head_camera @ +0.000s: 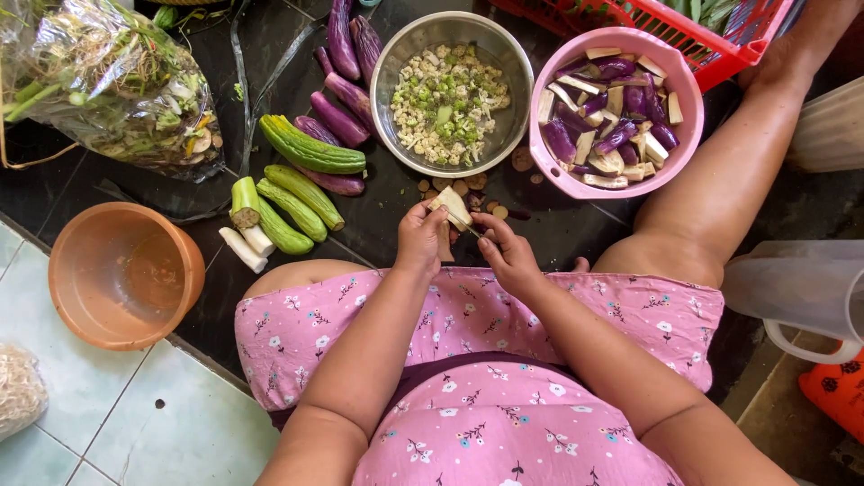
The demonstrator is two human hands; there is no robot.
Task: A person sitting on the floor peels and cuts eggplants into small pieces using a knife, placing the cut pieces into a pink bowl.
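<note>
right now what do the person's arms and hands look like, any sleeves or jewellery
Both arms are bare from the shoulder down: no sleeves reach the forearms. The left hand and right hand wear no gloves, and no watch, bracelet or ring shows on either wrist or on the fingers in view. The only clothing seen is a pink garment with small white and blue flower prints, covering the torso and lap.

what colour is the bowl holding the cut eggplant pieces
Pink: the bowl of eggplant pieces shows best in the head view.

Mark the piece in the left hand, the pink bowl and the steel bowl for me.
Pale vegetable piece (451,208), head view, on its cut face, held in the left hand.
Pink bowl (546,171), head view, on its lower left rim.
Steel bowl (387,67), head view, on its left wall.
</note>
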